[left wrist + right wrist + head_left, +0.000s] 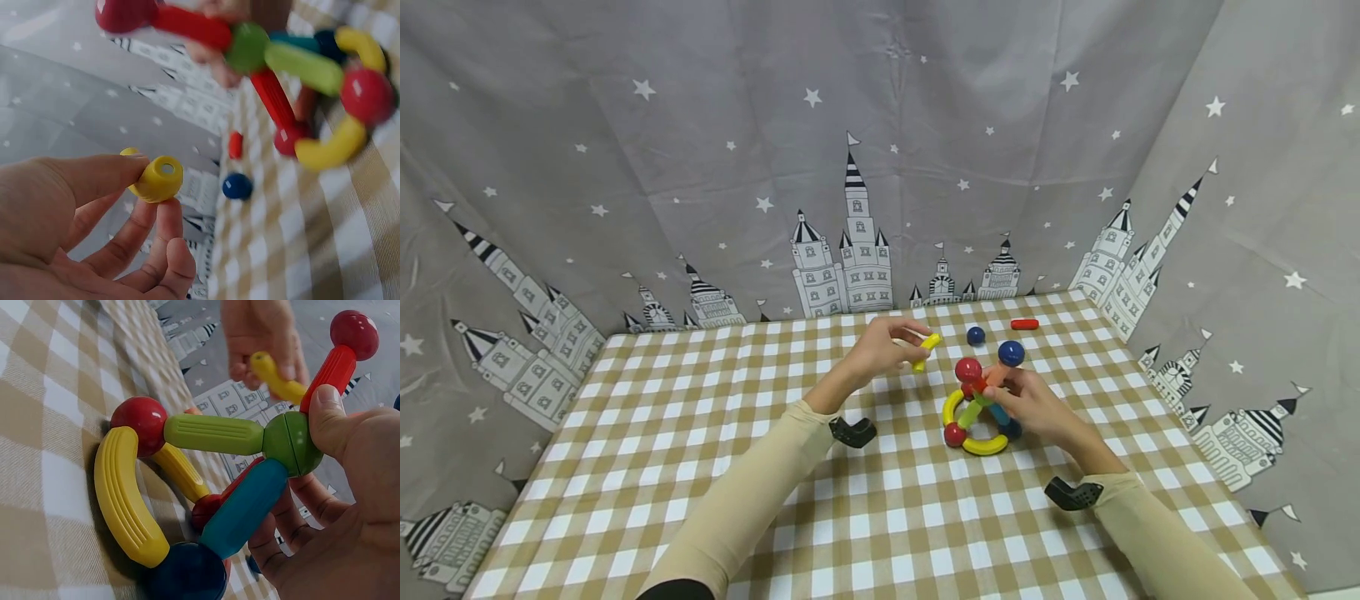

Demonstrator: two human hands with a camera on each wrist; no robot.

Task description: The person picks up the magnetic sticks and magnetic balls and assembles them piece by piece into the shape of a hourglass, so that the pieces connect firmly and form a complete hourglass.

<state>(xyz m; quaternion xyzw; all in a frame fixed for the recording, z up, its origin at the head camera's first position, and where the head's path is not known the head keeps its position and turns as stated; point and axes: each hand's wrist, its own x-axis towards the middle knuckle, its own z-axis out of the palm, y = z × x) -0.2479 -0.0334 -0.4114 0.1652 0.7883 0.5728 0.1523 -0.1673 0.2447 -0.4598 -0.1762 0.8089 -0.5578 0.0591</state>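
My left hand (880,346) pinches a curved yellow magnetic stick (150,184) between thumb and fingertips, raised off the table. A round end with a metal dot faces the left wrist camera. Beside it, my right hand (1033,408) grips the top of a magnetic stick-and-ball structure (212,434), its thumb on the red stick (331,375) by the green ball (292,445). Light green, teal and red legs slope down to a ring of curved yellow sticks (125,500) with red and dark blue balls. A red ball (968,370) and a blue ball (1011,353) top the upper sticks.
A loose blue ball (975,335) and a short red stick (1024,324) lie behind the structure near the table's back edge. A checked cloth (700,450) covers the table. A grey curtain with castles (715,125) hangs around the back and sides.
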